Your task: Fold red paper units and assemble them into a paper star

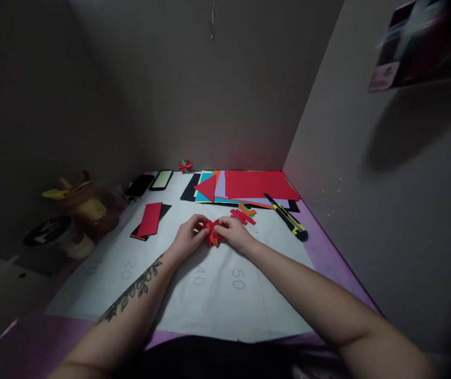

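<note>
A folded paper star (212, 237), red with orange parts, is held between my two hands just above the white sheet. My left hand (190, 235) pinches its left side with thumb and fingers. On the right side, my right hand (233, 231) grips it the same way. Red, orange and green paper strips (243, 215) lie just beyond my right hand. Farther back, a finished-looking red and green star (185, 166) rests near the wall.
Coloured paper sheets (259, 184) are stacked at the back, with a yellow and black cutter (288, 218) at their right. Red and black paper pieces (150, 219) lie left. Two phones (161, 180) (140, 186) sit behind them. Containers (61, 234) stand far left.
</note>
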Demonstrator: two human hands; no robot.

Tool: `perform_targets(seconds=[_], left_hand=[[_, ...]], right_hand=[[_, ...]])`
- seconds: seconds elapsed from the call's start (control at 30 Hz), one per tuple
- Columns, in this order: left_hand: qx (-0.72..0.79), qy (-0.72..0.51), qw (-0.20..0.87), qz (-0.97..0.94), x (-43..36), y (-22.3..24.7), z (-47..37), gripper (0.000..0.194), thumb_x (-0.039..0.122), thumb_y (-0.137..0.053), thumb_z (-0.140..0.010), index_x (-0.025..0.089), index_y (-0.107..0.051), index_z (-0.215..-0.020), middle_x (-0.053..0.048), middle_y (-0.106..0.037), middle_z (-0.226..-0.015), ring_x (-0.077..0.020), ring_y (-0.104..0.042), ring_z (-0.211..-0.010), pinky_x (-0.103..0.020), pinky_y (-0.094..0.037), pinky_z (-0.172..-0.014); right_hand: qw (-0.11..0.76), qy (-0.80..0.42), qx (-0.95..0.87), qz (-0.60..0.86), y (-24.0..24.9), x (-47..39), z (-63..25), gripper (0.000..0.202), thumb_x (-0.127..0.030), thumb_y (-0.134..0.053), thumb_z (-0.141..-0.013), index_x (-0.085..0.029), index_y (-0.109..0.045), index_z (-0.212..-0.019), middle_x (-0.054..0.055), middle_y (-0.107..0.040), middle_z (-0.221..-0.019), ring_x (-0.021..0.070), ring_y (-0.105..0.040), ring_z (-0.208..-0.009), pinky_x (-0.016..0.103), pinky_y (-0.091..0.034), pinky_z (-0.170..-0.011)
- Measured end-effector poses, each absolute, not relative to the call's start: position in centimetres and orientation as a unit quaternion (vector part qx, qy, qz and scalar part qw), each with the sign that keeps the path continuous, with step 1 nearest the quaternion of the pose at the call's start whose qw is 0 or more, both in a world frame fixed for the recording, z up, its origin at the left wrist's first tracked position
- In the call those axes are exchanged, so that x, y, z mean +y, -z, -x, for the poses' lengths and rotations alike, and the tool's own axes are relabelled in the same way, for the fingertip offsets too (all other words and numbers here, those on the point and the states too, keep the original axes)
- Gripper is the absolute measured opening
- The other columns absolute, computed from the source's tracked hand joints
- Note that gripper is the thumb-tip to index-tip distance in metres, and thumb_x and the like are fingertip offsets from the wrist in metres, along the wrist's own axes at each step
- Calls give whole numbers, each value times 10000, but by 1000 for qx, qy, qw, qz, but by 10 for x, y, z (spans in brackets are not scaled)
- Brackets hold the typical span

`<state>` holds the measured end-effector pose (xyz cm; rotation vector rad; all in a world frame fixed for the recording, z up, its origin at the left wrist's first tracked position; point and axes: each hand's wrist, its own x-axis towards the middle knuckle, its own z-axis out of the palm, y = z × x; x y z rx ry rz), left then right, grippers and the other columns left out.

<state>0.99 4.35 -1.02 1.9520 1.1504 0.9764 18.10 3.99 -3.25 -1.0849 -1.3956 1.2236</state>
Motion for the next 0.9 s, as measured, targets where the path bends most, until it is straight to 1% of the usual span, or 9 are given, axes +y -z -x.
perform_targets(seconds=[0.1, 0.2, 0.33, 0.5, 0.57, 0.77, 0.9], left_hand=[[427, -391, 393, -714, 45, 13, -10, 215, 221, -540, -773, 173, -541, -983, -59, -633, -944, -166, -614, -862, -260, -487, -704], [417, -386, 440, -695, 47, 15, -9, 253, 212, -530, -777, 170, -519, -1027, -58, -644, -916, -170, -623, -846, -264, -483, -695], [416, -378, 413, -717, 47, 16, -7, 208, 208, -555, -768, 166, -537, -971, -54, -628, -919, -162, -611, -830, -267, -473, -719], [420, -368, 378, -739, 47, 17, -5, 127, 192, -560, -763, 173, -532, -885, -17, -599, -806, -124, -564, -702, -229, -441, -632], [418, -370, 381, -737, 47, 16, -6, 112, 193, -568, -757, 174, -521, -857, -4, -580, -776, -109, -536, -661, -215, -424, -600], [418, -364, 419, -720, 44, 11, -9, 147, 248, -573, -768, 169, -537, -887, -2, -573, -762, -102, -517, -637, -208, -412, -578], [449, -365, 420, -700, 46, 14, -10, 131, 292, -550, -785, 174, -517, -831, 25, -538, -667, -91, -475, -557, -197, -371, -519]], right_hand=[[477, -506, -562, 447, 31, 40, -181, 185, -267, -576, -713, -169, -470, -597, -48, -465, -538, 78, -420, -493, 209, -322, -472], [477, -505, -559, 454, 29, 39, -181, 217, -287, -581, -717, -174, -454, -582, -53, -445, -512, 78, -417, -471, 206, -306, -449], [474, -496, -562, 462, 29, 39, -179, 209, -287, -574, -720, -175, -461, -584, -48, -462, -508, 82, -426, -466, 205, -308, -442], [474, -470, -570, 479, 31, 40, -177, 208, -270, -560, -713, -179, -447, -564, -49, -447, -496, 81, -410, -460, 204, -300, -435], [473, -472, -569, 480, 32, 40, -177, 204, -274, -553, -714, -181, -445, -567, -48, -449, -500, 82, -408, -460, 205, -300, -435], [464, -457, -587, 481, 34, 40, -176, 198, -278, -548, -715, -185, -438, -578, -53, -424, -509, 83, -385, -470, 207, -285, -442], [457, -431, -609, 485, 35, 39, -176, 211, -282, -546, -723, -189, -421, -580, -57, -404, -515, 84, -372, -485, 209, -281, -458]])
